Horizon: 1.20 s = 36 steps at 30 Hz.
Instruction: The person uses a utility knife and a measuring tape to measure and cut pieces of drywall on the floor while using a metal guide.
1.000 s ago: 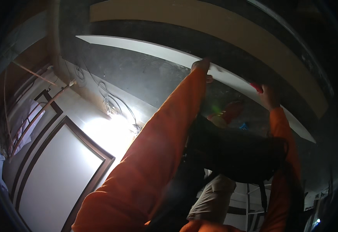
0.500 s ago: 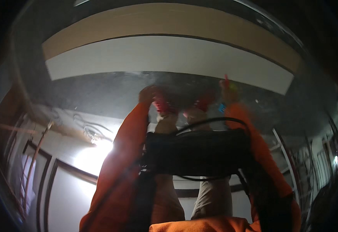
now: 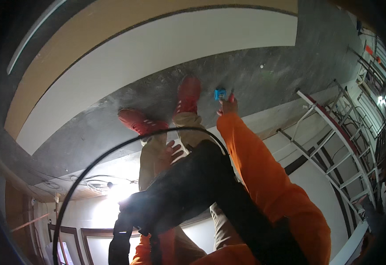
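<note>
My right hand reaches out low over the dark grey floor, closed around a small red-handled tool with a dark tip. Just beyond its fingers is a small bright blue object, boxy like a tape measure; whether it touches the hand or lies on the floor I cannot tell. My left hand is beside my trouser leg, its fingers apart and nothing visible in them. Part of it and most of the left arm are hidden behind a black bag hanging at my front.
A long white board lies on the floor ahead, with a brown board along its far side. My red shoes stand near its edge. Ladders stand at the right. Cables and a bright lamp are at the left.
The view has turned, so the boards now slant down to the left. My left hand has drawn back from near the shoes toward my leg. The red tool stays in my right hand.
</note>
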{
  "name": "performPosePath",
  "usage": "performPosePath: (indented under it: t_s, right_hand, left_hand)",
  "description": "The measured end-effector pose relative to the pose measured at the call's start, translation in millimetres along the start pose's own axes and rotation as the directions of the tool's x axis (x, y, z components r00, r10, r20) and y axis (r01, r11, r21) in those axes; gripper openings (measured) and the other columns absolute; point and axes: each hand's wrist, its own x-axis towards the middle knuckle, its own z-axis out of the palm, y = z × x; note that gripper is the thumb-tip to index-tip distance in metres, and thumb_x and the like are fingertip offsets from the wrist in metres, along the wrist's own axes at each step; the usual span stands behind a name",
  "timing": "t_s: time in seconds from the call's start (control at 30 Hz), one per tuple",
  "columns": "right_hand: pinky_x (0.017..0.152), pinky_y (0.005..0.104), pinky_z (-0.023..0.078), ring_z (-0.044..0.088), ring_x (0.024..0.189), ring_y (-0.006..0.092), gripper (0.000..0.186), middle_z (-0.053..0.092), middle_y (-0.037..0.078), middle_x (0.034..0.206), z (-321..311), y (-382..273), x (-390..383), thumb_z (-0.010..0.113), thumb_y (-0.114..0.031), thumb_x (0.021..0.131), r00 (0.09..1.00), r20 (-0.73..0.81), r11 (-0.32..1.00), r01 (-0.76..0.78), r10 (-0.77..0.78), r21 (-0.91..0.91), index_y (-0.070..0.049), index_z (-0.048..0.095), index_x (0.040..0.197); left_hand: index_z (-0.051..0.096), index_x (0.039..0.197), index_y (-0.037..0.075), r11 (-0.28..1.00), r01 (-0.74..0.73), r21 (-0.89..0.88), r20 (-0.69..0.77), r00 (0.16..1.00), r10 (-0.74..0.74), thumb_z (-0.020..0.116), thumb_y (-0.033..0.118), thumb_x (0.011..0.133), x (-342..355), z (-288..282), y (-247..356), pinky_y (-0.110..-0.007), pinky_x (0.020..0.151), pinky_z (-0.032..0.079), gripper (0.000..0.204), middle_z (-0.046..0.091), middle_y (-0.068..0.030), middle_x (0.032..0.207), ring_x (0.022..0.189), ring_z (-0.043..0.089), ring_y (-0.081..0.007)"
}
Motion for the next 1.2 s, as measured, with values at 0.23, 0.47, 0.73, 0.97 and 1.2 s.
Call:
performPosePath:
  t_s: [0.23, 0.47, 0.73, 0.97, 1.2]
  right_hand:
    - [0.083, 0.0477, 0.049, 0.058, 0.104, 0.0413, 0.079, 0.052, 0.026, 0.124, 24.0, 3.1, 65.1, 0.073, -0.031, 0.076, 0.867, -0.247, 0.793, 0.235, -0.432, -0.563, -0.003, 0.033, 0.139]
    - [0.078, 0.0356, 0.049, 0.062, 0.090, 0.0226, 0.059, 0.063, 0.012, 0.101, 87.3, -1.3, -102.6, 0.081, -0.026, 0.067, 0.658, 0.324, 0.551, 0.750, -0.680, -0.366, -0.001, 0.054, 0.113]
    - [0.057, 0.0255, 0.049, 0.059, 0.070, 0.0124, 0.039, 0.059, 0.004, 0.088, 142.1, 0.8, -250.5, 0.078, -0.022, 0.078, 0.351, 0.678, 0.582, 0.802, -0.646, 0.139, -0.007, 0.054, 0.106]
    - [0.059, 0.0250, 0.046, 0.053, 0.069, 0.0071, 0.036, 0.056, -0.001, 0.078, 196.2, 4.5, -289.6, 0.076, -0.034, 0.081, 0.376, 0.891, 0.934, 0.334, -0.253, 0.124, -0.008, 0.056, 0.096]
    - [0.055, 0.0305, 0.049, 0.057, 0.061, 0.0162, 0.046, 0.057, 0.006, 0.076, 230.7, 37.4, -279.6, 0.075, -0.035, 0.079, 0.384, 0.907, 0.771, 0.626, -0.172, -0.119, -0.005, 0.049, 0.103]
  left_hand:
    - [0.042, 0.139, 0.001, 0.985, -0.119, 0.123, 0.094, 0.990, 0.108, 0.060, 0.034, 0.094, 17.2, 4.4, 23.8, -0.039, 0.092, 0.051, 0.058, 0.056, -0.0155, 0.127, 0.112, 0.058, -0.0256]
    - [0.043, 0.140, 0.005, 0.880, -0.358, 0.311, -0.013, 0.924, 0.381, 0.060, 0.035, 0.095, 21.8, 5.5, 50.3, -0.034, 0.090, 0.049, 0.056, 0.056, -0.0083, 0.123, 0.108, 0.058, -0.0198]
    - [0.047, 0.130, 0.007, 0.846, -0.532, 0.038, -0.149, 0.834, 0.531, 0.053, 0.033, 0.097, -25.2, 34.5, 131.3, -0.035, 0.089, 0.049, 0.043, 0.056, -0.0093, 0.116, 0.105, 0.057, -0.0189]
    - [0.045, 0.132, 0.005, 0.838, -0.520, -0.167, 0.056, 0.843, 0.534, 0.055, 0.043, 0.094, -44.7, -28.8, 159.8, -0.038, 0.099, 0.042, 0.054, 0.055, -0.0104, 0.124, 0.113, 0.054, -0.0223]
    - [0.043, 0.133, 0.007, 0.918, -0.277, -0.283, 0.257, 0.900, 0.351, 0.051, 0.033, 0.098, 9.9, -109.4, 178.0, -0.037, 0.094, 0.045, 0.045, 0.054, -0.0095, 0.124, 0.109, 0.055, -0.0199]
